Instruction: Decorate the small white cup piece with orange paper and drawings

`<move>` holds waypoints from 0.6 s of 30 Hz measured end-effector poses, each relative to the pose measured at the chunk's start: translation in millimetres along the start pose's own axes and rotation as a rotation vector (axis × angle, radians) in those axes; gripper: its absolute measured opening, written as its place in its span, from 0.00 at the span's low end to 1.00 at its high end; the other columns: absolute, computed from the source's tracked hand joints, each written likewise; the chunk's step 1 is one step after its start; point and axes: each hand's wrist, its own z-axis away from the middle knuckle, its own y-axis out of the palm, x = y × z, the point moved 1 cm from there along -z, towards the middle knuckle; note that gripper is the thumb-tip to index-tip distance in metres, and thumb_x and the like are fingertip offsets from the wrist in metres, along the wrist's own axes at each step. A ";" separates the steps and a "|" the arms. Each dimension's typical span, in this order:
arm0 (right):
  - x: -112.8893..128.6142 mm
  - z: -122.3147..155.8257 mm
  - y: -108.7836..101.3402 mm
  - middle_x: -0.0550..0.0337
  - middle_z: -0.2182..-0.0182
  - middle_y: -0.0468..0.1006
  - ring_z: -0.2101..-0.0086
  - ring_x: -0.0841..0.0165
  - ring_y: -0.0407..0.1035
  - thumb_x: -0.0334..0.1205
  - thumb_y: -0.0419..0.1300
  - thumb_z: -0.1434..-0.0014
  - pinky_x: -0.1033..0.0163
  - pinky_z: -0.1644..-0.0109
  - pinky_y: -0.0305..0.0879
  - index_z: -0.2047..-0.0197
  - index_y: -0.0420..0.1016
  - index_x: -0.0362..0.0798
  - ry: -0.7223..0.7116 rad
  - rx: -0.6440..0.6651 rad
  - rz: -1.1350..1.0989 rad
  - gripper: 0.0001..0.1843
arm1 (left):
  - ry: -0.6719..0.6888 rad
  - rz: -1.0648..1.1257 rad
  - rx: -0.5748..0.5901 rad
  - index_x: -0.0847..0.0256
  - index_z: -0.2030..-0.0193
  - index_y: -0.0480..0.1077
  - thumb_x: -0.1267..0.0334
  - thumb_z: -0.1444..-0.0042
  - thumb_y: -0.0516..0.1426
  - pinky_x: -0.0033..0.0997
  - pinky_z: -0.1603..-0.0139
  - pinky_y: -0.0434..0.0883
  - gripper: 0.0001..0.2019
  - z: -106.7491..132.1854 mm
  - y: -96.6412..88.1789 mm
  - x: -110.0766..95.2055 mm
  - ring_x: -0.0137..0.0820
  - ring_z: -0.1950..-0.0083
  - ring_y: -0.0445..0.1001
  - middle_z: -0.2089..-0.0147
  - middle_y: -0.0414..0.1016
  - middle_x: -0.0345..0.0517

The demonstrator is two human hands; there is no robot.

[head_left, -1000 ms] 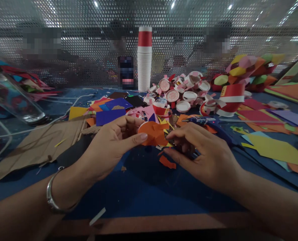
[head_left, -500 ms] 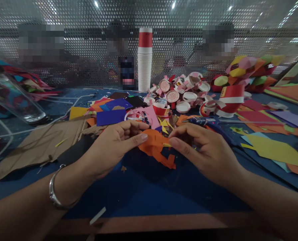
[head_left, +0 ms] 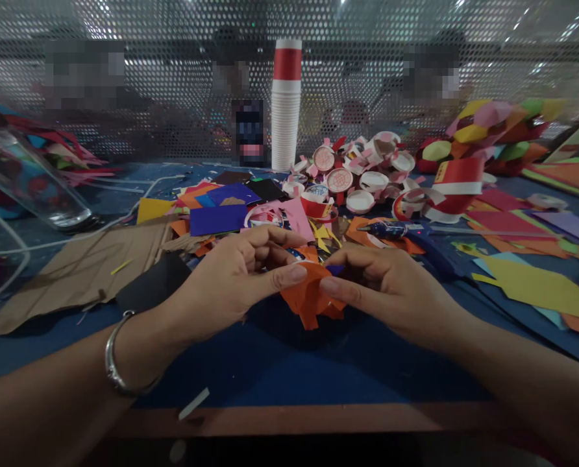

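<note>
An orange paper cutout (head_left: 309,295) with strips hanging off its lower edge is held just above the blue table. My left hand (head_left: 243,275) pinches its upper left edge between thumb and fingers. From the other side my right hand (head_left: 381,285) is closed on its right edge, thumb lying over the front. A small dark blue bit (head_left: 335,268) shows by the right fingertips; I cannot tell whether it is attached. Behind the hands lie pink paper (head_left: 296,219) and yellow paper scraps (head_left: 326,237).
A tall stack of paper cups (head_left: 285,117) stands at the back, beside a heap of cut cup pieces (head_left: 352,175). A glue gun (head_left: 391,229) with a cord lies to the right. Cardboard (head_left: 89,272) and a tilted glass (head_left: 50,188) are on the left.
My hands have come closer together. The orange cutout has turned, its strip end swinging down, and my right thumb now overlaps it. The view has tilted slightly.
</note>
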 end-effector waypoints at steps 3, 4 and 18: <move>0.6 -0.9 -0.8 0.61 0.71 0.79 0.73 0.71 0.72 0.55 0.66 0.36 0.67 0.73 0.68 0.62 0.79 0.48 0.012 -0.035 -0.048 0.18 | -0.052 0.027 0.071 0.57 0.44 0.75 0.60 0.44 0.70 0.29 0.53 0.76 0.21 1.0 -2.2 1.3 0.33 0.54 0.81 0.56 0.83 0.44; 1.2 -1.2 -1.0 0.63 0.73 0.78 0.75 0.72 0.70 0.55 0.67 0.36 0.68 0.75 0.65 0.62 0.79 0.48 0.013 -0.048 -0.058 0.17 | -0.076 0.033 0.112 0.57 0.44 0.74 0.61 0.44 0.71 0.31 0.50 0.76 0.22 1.1 -2.9 2.1 0.34 0.51 0.81 0.53 0.83 0.46; -4.6 -4.1 -4.8 0.67 0.75 0.72 0.78 0.75 0.61 0.55 0.68 0.38 0.69 0.77 0.57 0.61 0.78 0.48 0.079 -0.068 -0.134 0.18 | -0.163 0.113 0.038 0.56 0.57 0.82 0.58 0.44 0.70 0.30 0.54 0.75 0.10 2.0 -3.3 -2.8 0.31 0.60 0.77 0.64 0.80 0.41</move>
